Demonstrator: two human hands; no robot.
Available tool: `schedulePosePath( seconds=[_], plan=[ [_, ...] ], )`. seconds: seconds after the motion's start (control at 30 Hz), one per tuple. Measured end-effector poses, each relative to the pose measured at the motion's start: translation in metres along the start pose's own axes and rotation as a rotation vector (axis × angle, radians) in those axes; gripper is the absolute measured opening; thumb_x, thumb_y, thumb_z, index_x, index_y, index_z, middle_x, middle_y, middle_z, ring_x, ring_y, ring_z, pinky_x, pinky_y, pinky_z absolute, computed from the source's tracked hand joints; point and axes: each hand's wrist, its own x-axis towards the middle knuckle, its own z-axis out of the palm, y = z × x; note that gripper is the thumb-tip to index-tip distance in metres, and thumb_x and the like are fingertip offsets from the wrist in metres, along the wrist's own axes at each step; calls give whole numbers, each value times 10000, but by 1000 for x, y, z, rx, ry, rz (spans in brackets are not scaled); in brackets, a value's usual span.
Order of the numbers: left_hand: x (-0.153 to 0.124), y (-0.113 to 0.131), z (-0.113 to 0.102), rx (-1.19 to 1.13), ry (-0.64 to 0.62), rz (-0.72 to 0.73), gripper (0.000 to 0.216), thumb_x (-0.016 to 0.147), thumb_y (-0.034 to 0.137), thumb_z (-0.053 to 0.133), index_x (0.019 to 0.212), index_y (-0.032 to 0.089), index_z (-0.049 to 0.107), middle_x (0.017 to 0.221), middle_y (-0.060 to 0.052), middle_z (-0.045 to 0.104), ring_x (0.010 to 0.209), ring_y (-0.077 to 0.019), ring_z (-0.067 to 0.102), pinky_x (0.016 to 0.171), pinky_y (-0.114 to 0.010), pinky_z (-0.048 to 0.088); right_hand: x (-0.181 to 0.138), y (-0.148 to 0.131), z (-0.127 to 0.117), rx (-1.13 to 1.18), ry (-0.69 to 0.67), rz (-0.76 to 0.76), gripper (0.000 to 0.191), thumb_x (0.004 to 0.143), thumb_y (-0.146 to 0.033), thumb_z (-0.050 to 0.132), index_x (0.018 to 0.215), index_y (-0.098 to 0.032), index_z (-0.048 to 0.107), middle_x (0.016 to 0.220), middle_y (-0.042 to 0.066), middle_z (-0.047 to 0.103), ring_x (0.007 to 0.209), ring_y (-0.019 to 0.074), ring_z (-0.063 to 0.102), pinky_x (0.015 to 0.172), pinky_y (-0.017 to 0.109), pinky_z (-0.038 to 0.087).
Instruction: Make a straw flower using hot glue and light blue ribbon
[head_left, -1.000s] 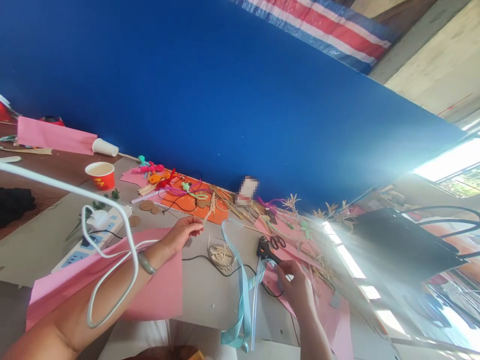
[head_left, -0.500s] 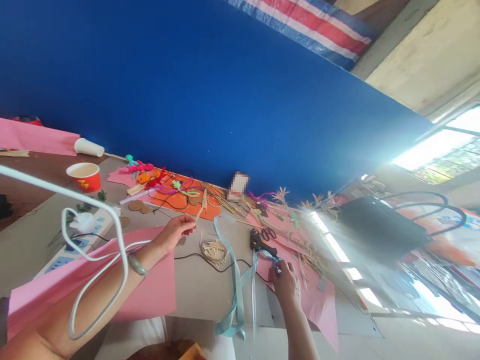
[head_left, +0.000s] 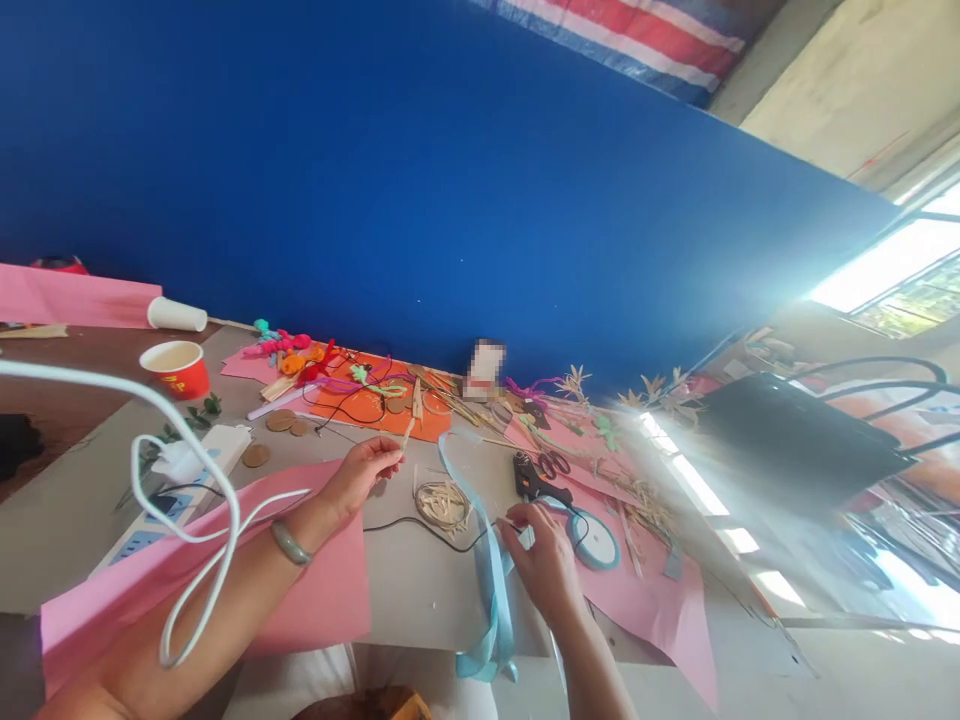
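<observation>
My left hand point(head_left: 365, 474) rests over a pink paper sheet point(head_left: 315, 590), its fingertips pinched on a thin straw strip point(head_left: 409, 428). My right hand point(head_left: 541, 559) lies lower right, fingers closed around a light blue ribbon point(head_left: 491, 560) that loops across the grey table and hangs off its near edge. A ribbon spool point(head_left: 595, 536) sits just right of that hand. A black glue gun point(head_left: 531, 480) and scissors point(head_left: 556, 463) lie just beyond it. A small coil of straw point(head_left: 442, 503) lies between the hands.
A white cable point(head_left: 187, 520) loops over my left arm to a power strip point(head_left: 172, 490). A red paper cup point(head_left: 178, 367), an orange sheet point(head_left: 375, 405) with craft bits, dried sprigs and a black bag point(head_left: 795, 440) crowd the far side below a blue wall.
My right hand has drawn back left from beside the glue gun, uncovering the ribbon spool, and now grips the blue ribbon. The left hand has stayed where it was.
</observation>
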Motion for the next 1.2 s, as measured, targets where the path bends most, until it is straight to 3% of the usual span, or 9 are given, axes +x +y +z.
schedulePosePath(
  seconds=[0.27,0.43,0.8,1.2],
  plan=[
    [0,-3,-1,30,-21,31,187,669,301,715,757,167,619,739,-26,647,629,-100,541,623,-230,385,17,-73,17,234,-125,-141,123,837,-291,543,763,-212,602,752,13,682,735,182,620,766,312,407],
    [0,0,2,4,-27,20,229,638,319,733,756,166,610,718,-24,647,611,-100,540,602,-230,373,46,-95,35,394,-146,-74,156,822,-300,535,843,-204,656,800,43,720,713,188,652,734,308,450],
    [8,-9,5,-23,-35,13,297,573,345,781,706,146,606,605,4,586,554,-92,500,572,-238,346,72,-103,63,760,-186,153,394,757,-460,607,966,-135,684,844,101,729,719,219,651,664,320,499],
    [-9,13,13,-4,-53,-5,239,627,309,754,728,139,619,659,2,567,648,-109,507,655,-269,354,77,-82,84,782,-198,168,433,744,-513,633,980,-153,681,873,102,725,769,235,660,729,351,510]
  ],
)
